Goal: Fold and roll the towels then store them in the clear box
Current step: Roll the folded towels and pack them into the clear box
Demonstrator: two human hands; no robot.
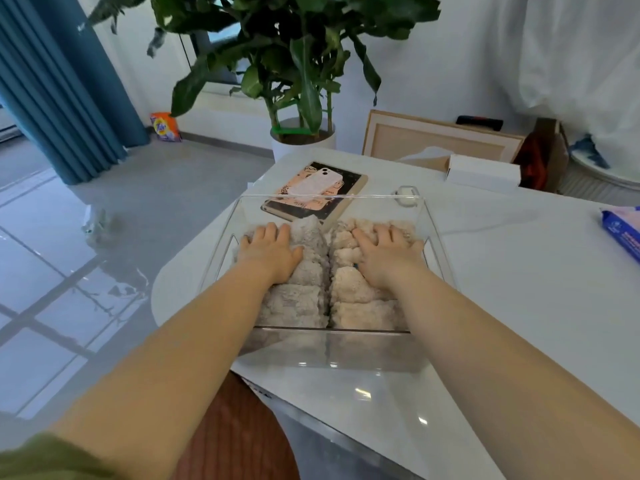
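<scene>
beige rolled towels (298, 299) are being pressed down in the clear box (332, 351), two rows running away from the body, the left hand (270, 249) on the left row, the right hand (384, 252) on the right, both spread flat.

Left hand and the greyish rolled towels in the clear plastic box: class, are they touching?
Touching. The head view shows the left hand flat on the greyish rolled towels, no gap.

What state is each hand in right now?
Left hand: open, flat on the rolled towels in the clear box.
Right hand: open, flat on the rolled towels.
</scene>
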